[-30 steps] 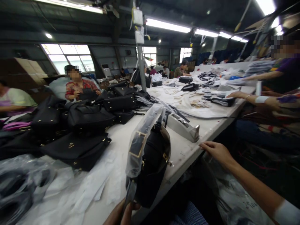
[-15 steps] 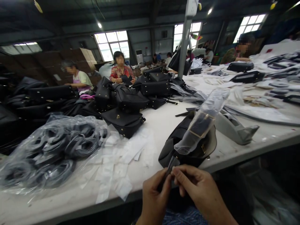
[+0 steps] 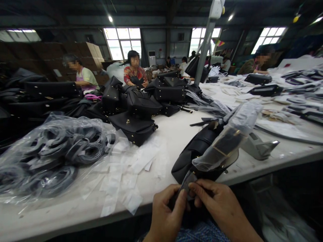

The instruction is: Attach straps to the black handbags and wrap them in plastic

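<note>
At the table's front edge, my left hand (image 3: pixel 168 208) is closed, thumb and fingers pinching a dark strap in a clear plastic sleeve (image 3: pixel 188 178). My right hand (image 3: pixel 214 201) pinches the same strap from the right side, its fingertips close to my left thumb. Just beyond both hands a black handbag (image 3: pixel 191 153) lies on its side on the table, its pale lining partly showing. Across the bag rests a wide strap wrapped in cloudy plastic (image 3: pixel 227 144), with a gold buckle frame visible through the wrap. Parts of my fingers are hidden behind the strap.
On the white table (image 3: pixel 166 129), a clear bag of coiled straps (image 3: pixel 63 151) lies left, beside white paper scraps (image 3: pixel 126 171). A grey tape dispenser (image 3: pixel 261 148) stands right of the handbag. Black bags (image 3: pixel 143 101) are piled behind. A co-worker (image 3: pixel 135 70) handles something dark across the table.
The wrapped wide strap and handbag show slightly farther right, while the camera view has shifted a little. Both hands keep their pinch, and more of the sleeved strap shows between them.
</note>
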A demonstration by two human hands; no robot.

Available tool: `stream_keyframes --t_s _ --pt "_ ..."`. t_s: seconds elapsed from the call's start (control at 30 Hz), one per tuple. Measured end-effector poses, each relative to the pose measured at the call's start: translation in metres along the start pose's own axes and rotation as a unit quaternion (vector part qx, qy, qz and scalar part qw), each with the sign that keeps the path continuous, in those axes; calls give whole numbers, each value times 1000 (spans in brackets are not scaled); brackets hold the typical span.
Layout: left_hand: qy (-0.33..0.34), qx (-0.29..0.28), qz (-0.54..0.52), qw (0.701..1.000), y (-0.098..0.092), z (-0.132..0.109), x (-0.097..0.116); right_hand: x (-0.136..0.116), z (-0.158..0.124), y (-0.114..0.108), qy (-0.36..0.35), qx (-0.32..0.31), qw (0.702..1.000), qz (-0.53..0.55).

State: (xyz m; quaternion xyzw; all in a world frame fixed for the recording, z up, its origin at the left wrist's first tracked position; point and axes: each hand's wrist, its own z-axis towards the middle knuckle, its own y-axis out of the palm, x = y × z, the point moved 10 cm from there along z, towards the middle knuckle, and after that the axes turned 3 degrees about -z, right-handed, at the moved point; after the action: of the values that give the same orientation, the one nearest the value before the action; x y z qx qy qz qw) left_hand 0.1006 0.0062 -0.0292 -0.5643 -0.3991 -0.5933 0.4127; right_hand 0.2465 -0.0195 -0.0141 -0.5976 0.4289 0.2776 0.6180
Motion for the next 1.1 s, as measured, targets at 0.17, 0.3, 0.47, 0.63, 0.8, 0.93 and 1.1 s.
stream_keyframes --t_s 0.17,0.3,0.47,0.63,0.8,0.93,1.1 --pt "-212 -81 -221 948 24 -10 -42 11 -5 5 -36 -28 997 65" --pt "-280 -114 -265 916 36 -20 -48 19 -13 0 -55 56 997 -1" --pt "-282 -128 -276 910 41 -20 -43 26 -20 3 -18 127 991 32" --pt "-279 -150 -278 907 49 -19 -41 23 -16 7 -4 104 993 58" --pt "-248 -172 -293 907 58 -21 -39 16 -5 14 -18 16 1000 8" --pt "-266 -144 -300 905 48 -22 -39 12 -4 18 5 -29 998 54" --pt "-268 -125 -316 902 42 -21 -35 6 -16 44 69 -162 929 324"
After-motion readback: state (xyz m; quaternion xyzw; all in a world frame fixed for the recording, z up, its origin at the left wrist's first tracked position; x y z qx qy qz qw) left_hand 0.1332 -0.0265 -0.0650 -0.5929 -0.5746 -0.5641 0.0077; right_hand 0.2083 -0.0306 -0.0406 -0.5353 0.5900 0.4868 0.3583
